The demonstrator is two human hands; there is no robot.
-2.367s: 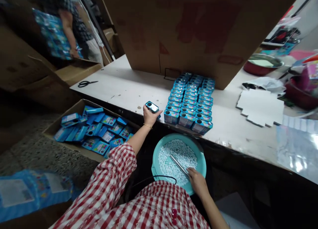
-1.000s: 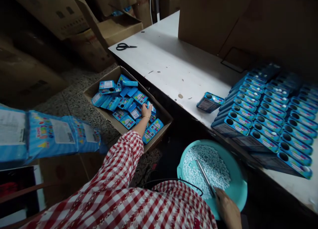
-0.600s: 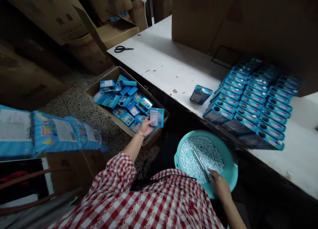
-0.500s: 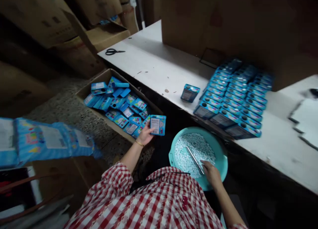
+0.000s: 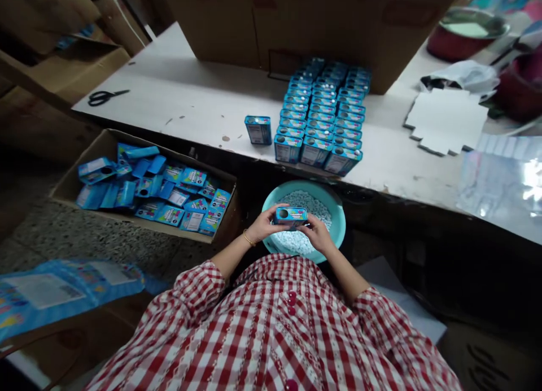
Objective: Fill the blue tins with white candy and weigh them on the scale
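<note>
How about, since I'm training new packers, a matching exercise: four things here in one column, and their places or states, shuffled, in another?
Things:
1. scissors
2. basin
3. blue box above the basin
4. white cut-out sheets

Places or states:
A. gripped between the left hand and the right hand
B. on the table, right of the rows of blue boxes
C. turquoise, with small white pieces inside
D. near the table's left end

Pairs: 1-D, 2-C, 3-A, 4-B
</note>
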